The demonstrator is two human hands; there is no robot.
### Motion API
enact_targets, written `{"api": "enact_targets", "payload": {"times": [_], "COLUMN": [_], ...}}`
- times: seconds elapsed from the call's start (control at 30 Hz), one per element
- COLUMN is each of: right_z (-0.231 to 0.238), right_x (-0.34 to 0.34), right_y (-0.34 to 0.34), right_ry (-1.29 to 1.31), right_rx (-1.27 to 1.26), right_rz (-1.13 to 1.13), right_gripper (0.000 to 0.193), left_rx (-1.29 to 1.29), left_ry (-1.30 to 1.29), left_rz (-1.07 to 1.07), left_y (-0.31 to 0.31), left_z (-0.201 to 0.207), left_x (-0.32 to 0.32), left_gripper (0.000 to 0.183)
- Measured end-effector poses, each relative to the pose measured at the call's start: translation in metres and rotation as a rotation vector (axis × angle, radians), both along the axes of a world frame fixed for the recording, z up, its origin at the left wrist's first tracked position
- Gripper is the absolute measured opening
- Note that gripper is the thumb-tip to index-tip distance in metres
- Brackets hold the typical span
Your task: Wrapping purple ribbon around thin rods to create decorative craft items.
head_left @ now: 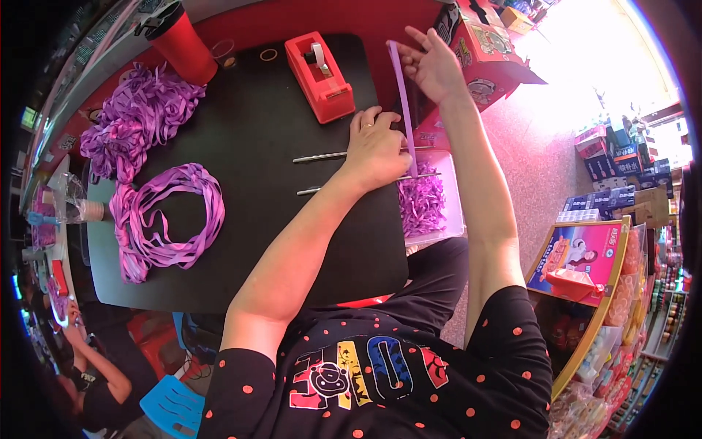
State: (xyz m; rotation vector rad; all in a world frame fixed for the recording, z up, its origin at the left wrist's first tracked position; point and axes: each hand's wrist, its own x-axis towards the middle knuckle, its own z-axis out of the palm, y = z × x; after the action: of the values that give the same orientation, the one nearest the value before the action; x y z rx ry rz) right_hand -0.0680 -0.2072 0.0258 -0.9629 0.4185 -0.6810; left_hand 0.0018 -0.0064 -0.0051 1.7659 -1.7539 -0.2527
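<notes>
Head view: right hand (435, 67) raised, pinching purple ribbon (404, 110) taut.

A purple ribbon (403, 102) is showing against a black table (248, 219). Purple loops (172, 216) are lying beside a red tape dispenser (319, 77) and red cup (183, 44). The shirt (380, 373) is showing black with red dots.

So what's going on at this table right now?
A person is working purple ribbon at a black table. The right hand holds a strip of purple ribbon stretched upward, while the left hand presses down on two metal rods at the table's edge, where the strip's lower end sits. A clear tray of ribbon pieces lies below, a red tape dispenser behind, and ribbon piles to the left.
</notes>
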Motion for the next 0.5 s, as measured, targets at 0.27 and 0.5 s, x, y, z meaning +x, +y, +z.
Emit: {"api": "enact_targets", "payload": {"times": [0.27,0.5], "right_z": [-0.11,-0.183], "right_x": [-0.002,-0.068], "right_y": [0.0,0.108], "right_ry": [0.091,0.508], "right_rx": [0.212,-0.614], "right_rz": [-0.006,-0.046], "right_gripper": [0.059,0.037], "left_rx": [-0.051,-0.171], "left_ry": [0.009,0.057], "left_rz": [0.129,0.183], "left_y": [-0.001,0.005], "left_z": [0.0,-0.004], "left_x": [-0.005,-0.002], "left_gripper": [0.014,0.016]}}
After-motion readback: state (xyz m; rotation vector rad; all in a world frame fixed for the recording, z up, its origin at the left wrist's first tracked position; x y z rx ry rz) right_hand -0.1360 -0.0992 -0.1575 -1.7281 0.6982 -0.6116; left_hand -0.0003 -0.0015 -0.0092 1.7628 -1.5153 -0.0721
